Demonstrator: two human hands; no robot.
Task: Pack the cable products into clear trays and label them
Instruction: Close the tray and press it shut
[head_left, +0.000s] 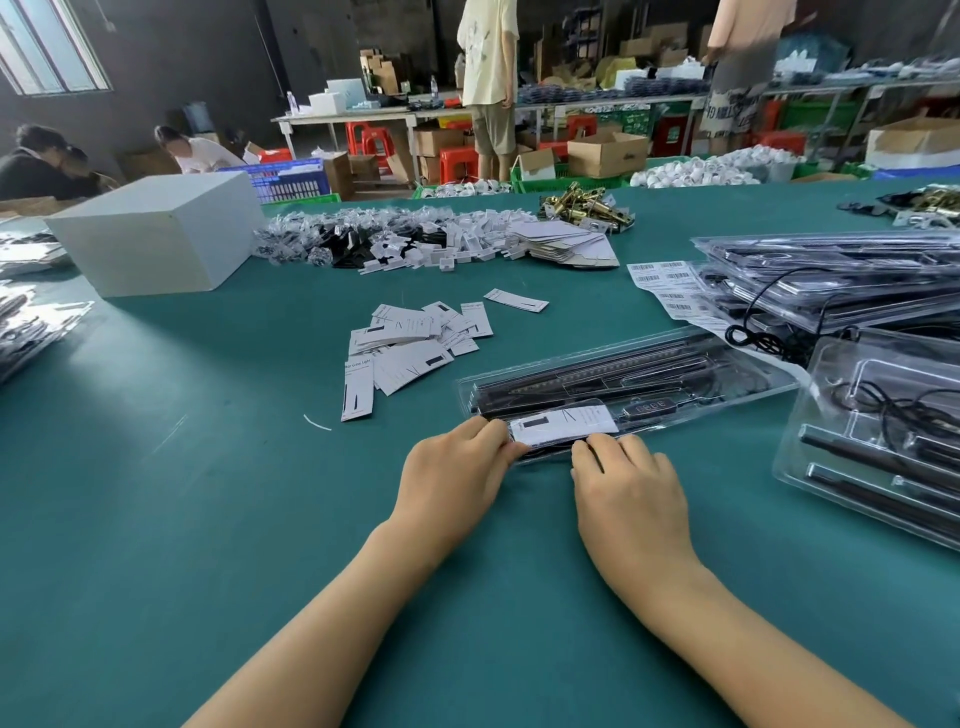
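A long clear tray with black light bars and a cable lies on the green table in front of me. A white label card sits on its near left end. My left hand pinches the card's left edge at the tray's corner. My right hand rests on the tray's near rim just right of the card, with its fingers curled onto the plastic. A loose heap of white label cards lies left of the tray.
Filled clear trays are stacked at the right, with an open tray nearer. Barcode sticker sheets lie beside the stack. A white box stands at the far left, a pile of small bagged parts beyond. People stand and sit behind the table.
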